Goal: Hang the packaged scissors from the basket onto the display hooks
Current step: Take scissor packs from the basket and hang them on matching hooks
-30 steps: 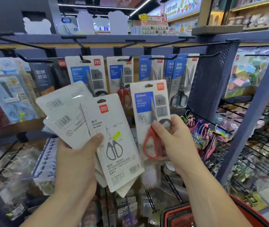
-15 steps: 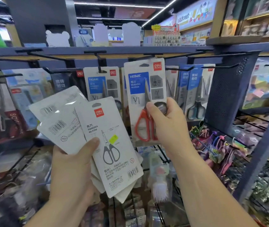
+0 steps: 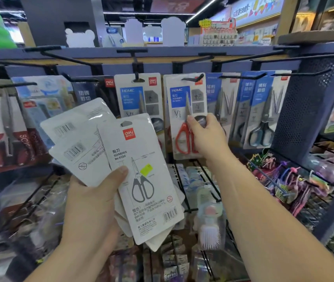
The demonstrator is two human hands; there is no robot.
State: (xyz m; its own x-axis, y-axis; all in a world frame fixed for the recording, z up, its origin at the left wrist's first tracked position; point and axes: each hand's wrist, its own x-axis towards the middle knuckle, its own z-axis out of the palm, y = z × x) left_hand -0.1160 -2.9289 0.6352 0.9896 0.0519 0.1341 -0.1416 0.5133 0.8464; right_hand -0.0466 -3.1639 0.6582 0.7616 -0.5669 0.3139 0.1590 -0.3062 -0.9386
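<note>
Two hands in view. Right hand (image 3: 206, 137) pinches the red-handled scissors pack (image 3: 179, 110) low down, fingers (image 3: 211, 121) curled round its right edge, thumb on the front. The pack's top sits at a black display hook (image 3: 192, 77), hook tip showing across the hang hole. Left hand (image 3: 93, 200) grips a fanned stack of white scissors packs (image 3: 141, 159), thumb pressed on the front one, below the hooks.

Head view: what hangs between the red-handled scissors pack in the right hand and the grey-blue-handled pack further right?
A hanging blue-and-white carded pack of long steel scissors, its lower part hidden behind the right hand. Shown in the head view.
</note>
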